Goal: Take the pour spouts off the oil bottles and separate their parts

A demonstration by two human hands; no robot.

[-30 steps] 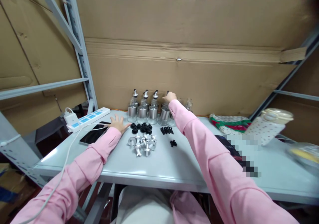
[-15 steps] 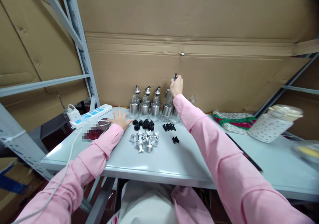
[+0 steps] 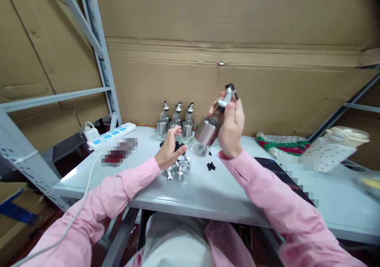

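Note:
My right hand [image 3: 233, 126] grips an oil bottle [image 3: 207, 131] by its neck, tilted with its glass base down and to the left. The bottle has a steel sleeve and a silver pourer with a black flap. My left hand [image 3: 170, 148] hovers just left of the bottle's base, fingers apart and holding nothing. Beneath it lie silver pourer parts [image 3: 180, 172] and black stoppers [image 3: 179, 145], partly hidden by the hand. Small black caps [image 3: 211, 166] form a little pile below the bottle.
More steel-sleeved bottles [image 3: 187, 130] line the back of the table, several topped with pourers. A white power strip [image 3: 118, 132] and a pixelated phone lie at left. On the right are a dark tablet [image 3: 267, 166], a patterned cloth bag [image 3: 282, 144] and a dotted jug [image 3: 323, 150].
My right hand has come from the back row toward me, bringing a bottle with a pourer. My left hand has lifted off the table and moved right, toward that bottle.

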